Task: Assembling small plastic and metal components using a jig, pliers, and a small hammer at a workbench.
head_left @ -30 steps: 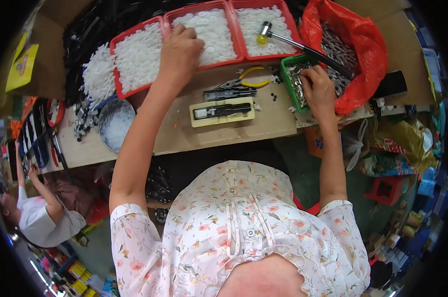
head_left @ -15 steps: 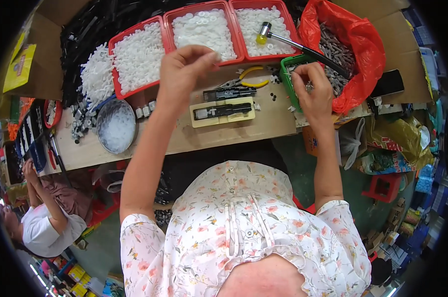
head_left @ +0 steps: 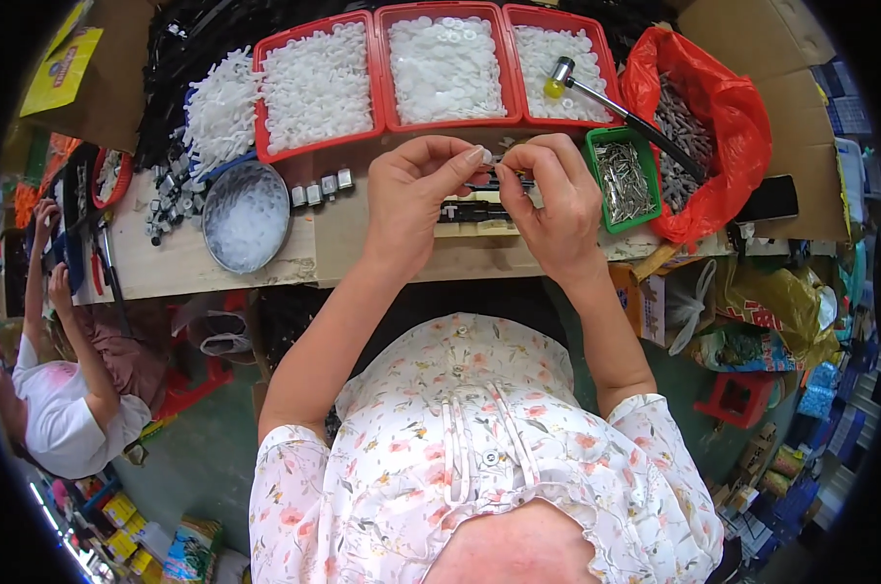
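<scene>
Both hands meet over the workbench. My left hand (head_left: 409,200) pinches a small white plastic piece (head_left: 486,156) between thumb and forefinger. Close beside it my right hand (head_left: 555,206) is closed in a pinch; whatever its fingertips hold is too small to make out. Beneath and behind the hands lies a long black part (head_left: 475,211) in a cream holder, mostly covered by them. To the right of my right hand stands a green tray (head_left: 644,216) of thin metal pins.
Red trays (head_left: 382,68) of white plastic pieces line the back, with a hammer (head_left: 616,109) lying across the right one. A red bag (head_left: 742,122) of grey parts stands right. Left are a metal bowl (head_left: 283,209) and small metal blocks (head_left: 330,185). A co-worker (head_left: 71,389) sits far left.
My hands have come together in the middle from their places apart. My right hand has left the green tray. The view has shifted somewhat, and the co-worker's arms have moved.
</scene>
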Available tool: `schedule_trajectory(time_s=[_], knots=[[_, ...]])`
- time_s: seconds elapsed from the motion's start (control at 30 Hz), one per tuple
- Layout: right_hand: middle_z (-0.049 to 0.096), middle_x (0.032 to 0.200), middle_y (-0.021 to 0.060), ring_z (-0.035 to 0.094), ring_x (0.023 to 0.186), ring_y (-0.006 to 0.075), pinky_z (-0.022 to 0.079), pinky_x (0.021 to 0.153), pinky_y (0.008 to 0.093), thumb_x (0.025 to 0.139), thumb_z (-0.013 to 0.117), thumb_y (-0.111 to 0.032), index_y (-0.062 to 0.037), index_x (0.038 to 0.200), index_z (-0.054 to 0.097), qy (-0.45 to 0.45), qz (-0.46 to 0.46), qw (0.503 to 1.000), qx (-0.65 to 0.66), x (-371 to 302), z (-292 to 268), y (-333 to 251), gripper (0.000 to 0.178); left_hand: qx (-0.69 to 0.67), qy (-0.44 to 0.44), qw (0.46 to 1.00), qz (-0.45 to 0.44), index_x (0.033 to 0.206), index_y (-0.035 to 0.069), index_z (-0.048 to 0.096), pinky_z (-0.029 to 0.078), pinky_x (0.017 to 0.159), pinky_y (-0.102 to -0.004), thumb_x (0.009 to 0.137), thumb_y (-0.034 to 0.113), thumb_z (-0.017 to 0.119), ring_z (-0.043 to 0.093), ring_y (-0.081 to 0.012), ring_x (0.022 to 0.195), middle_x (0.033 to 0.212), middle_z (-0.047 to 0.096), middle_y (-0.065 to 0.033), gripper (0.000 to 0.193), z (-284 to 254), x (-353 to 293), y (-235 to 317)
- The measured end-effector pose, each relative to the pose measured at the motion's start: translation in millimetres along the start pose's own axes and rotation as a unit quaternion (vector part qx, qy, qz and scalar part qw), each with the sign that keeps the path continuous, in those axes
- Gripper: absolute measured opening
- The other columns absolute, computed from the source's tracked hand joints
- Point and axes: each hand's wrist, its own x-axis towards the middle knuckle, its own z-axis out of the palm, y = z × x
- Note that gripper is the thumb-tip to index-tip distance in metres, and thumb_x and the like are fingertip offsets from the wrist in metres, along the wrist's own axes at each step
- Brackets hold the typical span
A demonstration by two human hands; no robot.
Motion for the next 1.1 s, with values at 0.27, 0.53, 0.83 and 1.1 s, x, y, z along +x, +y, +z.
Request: schedule_trajectory(time_s=[0.27,0.53,0.83,1.1], knots=[[0.06,0.088,0.0106,0.062,0.075,0.0277,0.051,0.064,0.0365,0.077,0.074,0.004,-0.0016,0.09,0.062,0.017,-0.024,0.999,-0.038,-2.7,-3.6,0.1,0.018,0.046,0.01,0.998,0.044,0.099,-0.001,0.072,0.052,0.07,-0.0226,0.09,0.01,0.074,0.069,-0.0107,0.081,0.091,0.073,-0.0053,0.015,5.4,-4.6,-3.6],[0.061,0.089,0.0107,0.062,0.076,0.0277,0.051,0.065,0.0357,0.077,0.075,0.003,-0.0022,0.091,0.062,0.036,-0.023,0.999,-0.018,-6.7,-5.9,1.7,0.02,0.035,0.009,0.998,0.044,0.098,-0.001,0.072,0.053,0.071,-0.0227,0.09,0.01,0.074,0.068,-0.0104,0.082,0.091,0.073,-0.0052,0.014,10.1,-5.9,-5.8],[0.06,0.09,0.0099,0.061,0.077,0.028,0.051,0.066,0.0357,0.077,0.075,0.002,-0.0027,0.092,0.062,0.022,-0.044,0.997,-0.065,-7.6,-4.0,-6.1,0.021,0.027,0.018,0.998,0.054,0.099,-0.002,0.072,0.054,0.072,-0.0232,0.09,0.009,0.074,0.068,-0.0108,0.081,0.091,0.072,-0.0058,0.014,8.3,-11.1,-6.8],[0.06,0.086,0.0078,0.058,0.077,0.0153,0.047,0.07,0.0275,0.084,0.071,0.0,0.0012,0.088,0.061,-0.032,0.172,0.968,0.18,-4.6,-4.2,-7.1,0.011,-0.004,0.0,1.0,0.025,0.104,-0.001,0.07,0.055,0.073,-0.0251,0.094,0.011,0.068,0.071,-0.0156,0.083,0.093,0.073,-0.0099,0.015,-3.0,-17.3,-4.3]])
